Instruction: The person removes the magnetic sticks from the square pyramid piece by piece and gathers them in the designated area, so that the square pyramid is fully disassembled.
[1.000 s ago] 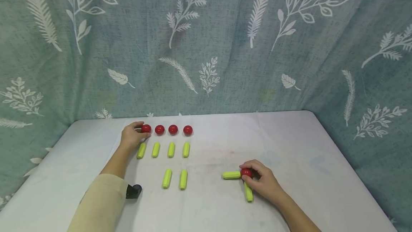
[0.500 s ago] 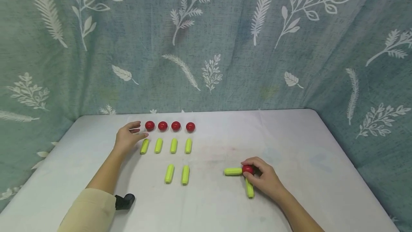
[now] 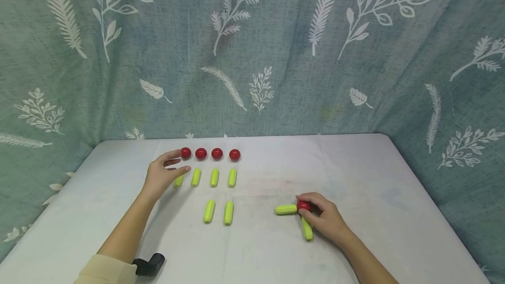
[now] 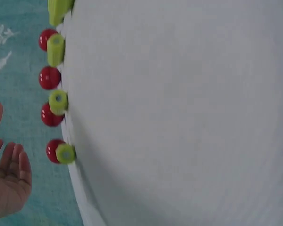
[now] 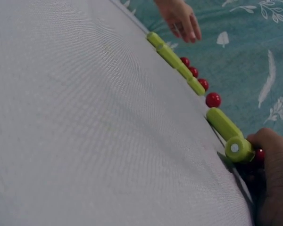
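Note:
In the head view, my right hand [image 3: 321,218] pinches a red ball [image 3: 304,206] between thumb and fingers. One green ribbed stick [image 3: 286,209] touches the ball from the left; a second green stick [image 3: 307,229] extends from it toward the front. Whether they are joined is hidden. My left hand [image 3: 163,174], fingers loosely bent and thumb apart, hovers over the leftmost green stick [image 3: 179,182] and partly covers it. Its fingertips overlap the edge of the leftmost red ball [image 3: 186,153]; contact cannot be told. In the right wrist view the left hand [image 5: 178,21] looks airborne, holding nothing.
Along the back of the white table [image 3: 252,257] runs a row of red balls [image 3: 217,154], with green sticks [image 3: 214,178] in front. Two more sticks [image 3: 209,211] lie nearer. A black wrist device [image 3: 150,265] sits by the left sleeve. A leaf-patterned curtain [image 3: 276,100] hangs behind.
My left hand has let go of the leftmost red ball, backed off leftward, then shifted right over the leftmost stick. The right hand keeps its pinch. The head view has shifted slightly.

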### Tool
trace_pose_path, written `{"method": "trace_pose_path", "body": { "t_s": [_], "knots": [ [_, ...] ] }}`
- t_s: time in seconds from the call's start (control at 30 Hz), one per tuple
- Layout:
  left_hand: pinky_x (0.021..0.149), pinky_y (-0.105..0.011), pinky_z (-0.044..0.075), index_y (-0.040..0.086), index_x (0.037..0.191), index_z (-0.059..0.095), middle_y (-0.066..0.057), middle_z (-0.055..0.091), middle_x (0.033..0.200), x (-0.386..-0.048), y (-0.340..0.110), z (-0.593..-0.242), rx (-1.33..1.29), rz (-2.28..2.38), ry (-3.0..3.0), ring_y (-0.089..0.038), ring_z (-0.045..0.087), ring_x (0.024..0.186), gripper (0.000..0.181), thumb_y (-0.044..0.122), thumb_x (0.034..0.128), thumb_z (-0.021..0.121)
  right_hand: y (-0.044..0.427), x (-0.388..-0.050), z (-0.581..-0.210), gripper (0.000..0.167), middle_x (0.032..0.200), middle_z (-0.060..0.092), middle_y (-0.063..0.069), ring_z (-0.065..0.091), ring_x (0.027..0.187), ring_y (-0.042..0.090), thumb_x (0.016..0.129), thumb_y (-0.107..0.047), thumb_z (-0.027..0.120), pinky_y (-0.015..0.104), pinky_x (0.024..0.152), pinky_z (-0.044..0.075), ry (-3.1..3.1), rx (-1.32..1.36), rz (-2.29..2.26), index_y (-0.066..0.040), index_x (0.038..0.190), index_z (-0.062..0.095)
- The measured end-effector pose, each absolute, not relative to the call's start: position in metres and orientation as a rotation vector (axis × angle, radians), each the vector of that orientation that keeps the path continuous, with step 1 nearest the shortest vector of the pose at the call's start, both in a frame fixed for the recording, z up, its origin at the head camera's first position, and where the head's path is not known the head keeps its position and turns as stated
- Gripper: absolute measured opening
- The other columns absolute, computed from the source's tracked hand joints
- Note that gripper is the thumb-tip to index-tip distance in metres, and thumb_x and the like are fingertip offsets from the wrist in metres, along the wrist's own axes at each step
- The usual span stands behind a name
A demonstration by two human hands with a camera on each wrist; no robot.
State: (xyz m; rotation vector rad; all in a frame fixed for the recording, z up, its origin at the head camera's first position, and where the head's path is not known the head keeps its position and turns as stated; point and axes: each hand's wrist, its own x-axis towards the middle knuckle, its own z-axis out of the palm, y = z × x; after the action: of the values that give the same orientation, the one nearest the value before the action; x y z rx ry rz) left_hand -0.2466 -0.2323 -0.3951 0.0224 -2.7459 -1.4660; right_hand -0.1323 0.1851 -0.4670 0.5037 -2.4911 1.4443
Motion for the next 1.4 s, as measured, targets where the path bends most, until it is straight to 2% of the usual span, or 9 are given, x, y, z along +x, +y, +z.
{"method": "trace_pose_path", "body": {
  "t_s": [0.17,0.37,0.6,0.9,1.1,1.4],
  "knots": [
    [0.099,-0.040,0.043,0.008,0.138,0.046,-0.012,0.049,0.138,-0.232,-0.214,-0.394,-0.064,-1.535,-2.718,-0.027,0.049,0.124,0.066,0.026,0.0816,0.075,0.189,-0.134,-0.473,0.032,0.115,0.065,0.003,0.058,0.107,0.014,0.085,-0.005,0.069,0.020,0.089,0.048,-2.483,0.530,1.473,-0.009,0.116,0.065],
    [0.095,-0.026,0.046,0.010,0.135,0.050,-0.009,0.052,0.136,-0.215,-0.186,-0.392,-0.130,-1.620,-2.678,-0.024,0.051,0.121,0.062,0.023,0.0801,0.077,0.189,-0.133,-0.472,0.032,0.116,0.064,0.002,0.058,0.108,0.014,0.086,-0.004,0.066,0.019,0.091,0.047,-2.475,0.551,1.507,-0.009,0.118,0.065],
    [0.098,-0.037,0.045,0.010,0.132,0.053,-0.011,0.055,0.132,-0.205,-0.157,-0.399,-0.203,-1.765,-2.624,-0.022,0.053,0.118,0.062,0.019,0.0764,0.080,0.190,-0.133,-0.474,0.033,0.115,0.066,0.008,0.059,0.104,0.011,0.084,0.002,0.067,0.019,0.087,0.048,-2.465,0.541,1.512,-0.006,0.116,0.064],
    [0.097,-0.037,0.046,0.011,0.129,0.056,-0.009,0.057,0.131,-0.195,-0.124,-0.405,-0.248,-1.883,-2.604,-0.021,0.055,0.116,0.057,0.012,0.0765,0.079,0.182,-0.124,-0.449,0.027,0.106,0.066,0.015,0.059,0.094,0.011,0.080,0.008,0.067,0.023,0.081,0.051,-2.491,0.494,1.502,0.005,0.107,0.064],
    [0.097,-0.037,0.046,0.007,0.129,0.056,-0.009,0.058,0.129,-0.187,-0.093,-0.413,-0.342,-1.941,-2.604,-0.020,0.056,0.114,0.059,0.013,0.0757,0.079,0.180,-0.120,-0.439,0.026,0.106,0.066,0.017,0.060,0.093,0.013,0.081,0.007,0.067,0.023,0.081,0.051,-2.496,0.485,1.532,0.006,0.106,0.063],
    [0.097,-0.040,0.046,0.008,0.131,0.055,-0.011,0.058,0.129,-0.176,-0.060,-0.423,-0.519,-1.963,-2.667,-0.029,0.056,0.115,0.060,0.019,0.0769,0.079,0.180,-0.121,-0.440,0.027,0.106,0.066,0.017,0.059,0.091,0.010,0.081,0.006,0.067,0.024,0.079,0.052,-2.495,0.485,1.559,0.005,0.107,0.063]
  ]
}}
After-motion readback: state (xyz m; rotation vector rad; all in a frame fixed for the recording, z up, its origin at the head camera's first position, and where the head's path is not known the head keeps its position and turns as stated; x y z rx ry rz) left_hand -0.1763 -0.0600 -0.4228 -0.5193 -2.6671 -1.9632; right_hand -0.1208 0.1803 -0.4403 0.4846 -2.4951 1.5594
